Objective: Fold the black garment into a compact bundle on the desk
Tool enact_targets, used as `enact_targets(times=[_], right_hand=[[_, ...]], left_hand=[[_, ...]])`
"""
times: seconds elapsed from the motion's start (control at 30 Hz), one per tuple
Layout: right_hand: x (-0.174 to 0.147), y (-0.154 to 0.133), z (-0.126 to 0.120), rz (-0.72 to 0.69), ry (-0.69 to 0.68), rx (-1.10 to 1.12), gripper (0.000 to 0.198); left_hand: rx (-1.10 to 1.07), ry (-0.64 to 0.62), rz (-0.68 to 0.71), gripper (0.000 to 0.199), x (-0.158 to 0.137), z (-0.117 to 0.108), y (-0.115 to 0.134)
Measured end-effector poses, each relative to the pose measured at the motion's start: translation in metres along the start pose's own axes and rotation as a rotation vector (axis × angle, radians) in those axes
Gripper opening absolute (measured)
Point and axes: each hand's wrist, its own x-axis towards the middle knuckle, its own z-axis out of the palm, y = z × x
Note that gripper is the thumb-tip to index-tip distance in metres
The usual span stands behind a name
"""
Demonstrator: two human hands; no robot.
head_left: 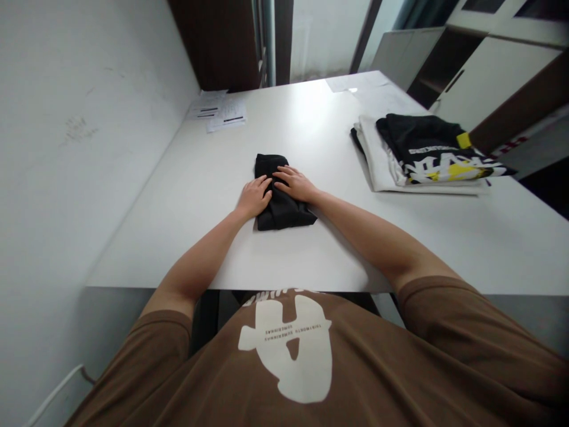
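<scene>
l hand + r hand on blk cloth
both spread w/ nothing gripped; pile over to r on tbl

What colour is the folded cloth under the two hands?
The folded cloth is plain black, best seen in the head view.
</scene>
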Motion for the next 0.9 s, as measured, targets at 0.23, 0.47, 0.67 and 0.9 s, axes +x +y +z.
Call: enact_targets(times=[0.23, 0.47, 0.67, 0.9], right_hand=[[-0.001, -0.005, -0.002, 0.016, 0.003, -0.002, 0.064], [-0.001, -0.001, 0.0, 0.016, -0.014, -0.028, 0.066], [0.002, 0.005, 0.003, 0.023, -0.068, -0.05, 0.062], [0.001, 0.008, 0.004, 0.021, -0.069, -0.065, 0.059]], left_hand=[[0.016, 0.006, -0.004, 0.054, -0.001, 0.0, 0.001], [0.02, 0.002, -0.011, 0.055, -0.001, 0.001, 0.001], [0.052, -0.031, -0.023, 0.056, 0.0, 0.001, 0.002], [0.055, -0.023, -0.018, 0.055, -0.001, 0.001, 0.001]])
